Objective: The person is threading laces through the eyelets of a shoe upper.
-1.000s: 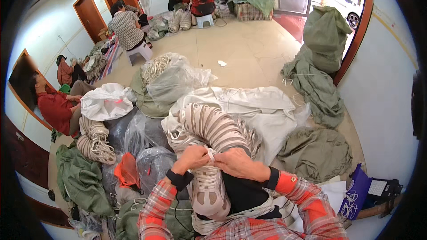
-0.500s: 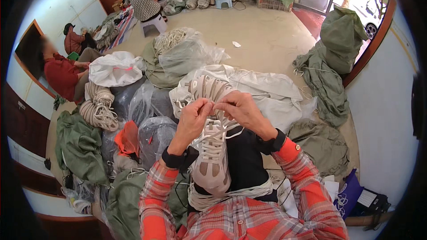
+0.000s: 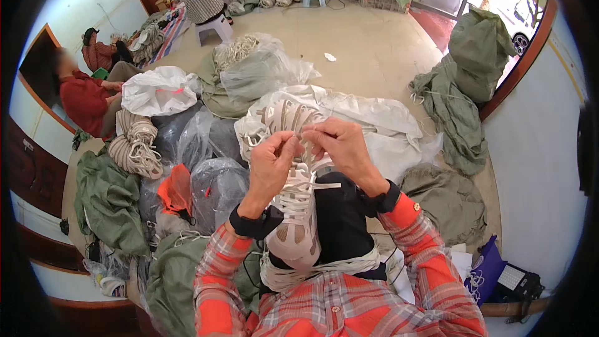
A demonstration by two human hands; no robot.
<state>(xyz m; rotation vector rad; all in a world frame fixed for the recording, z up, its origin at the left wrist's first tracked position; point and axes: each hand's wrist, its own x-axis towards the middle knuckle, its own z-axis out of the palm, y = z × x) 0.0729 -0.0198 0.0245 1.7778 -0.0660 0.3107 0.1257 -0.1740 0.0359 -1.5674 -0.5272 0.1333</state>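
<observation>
A beige and white shoe upper lies on my lap over my left thigh, its toe toward me. White lace is threaded through its eyelets, and one flat lace end sticks out to the right. Above the shoe's collar my left hand is closed in a pinch on a lace. My right hand pinches the lace close beside it, fingertips nearly meeting the left ones. A bundle of loose white laces lies across my lap. Just beyond my hands sits a stack of striped beige shoe uppers.
White sacking spreads beyond my hands. Left are plastic-wrapped bundles, an orange bag and more uppers. Green sacks lie right; a purple bag sits lower right. Several people sit farther off, one in red.
My hands have risen slightly and moved a little apart, with the lace drawn up between them. A lace end now points out to the right over my thigh.
</observation>
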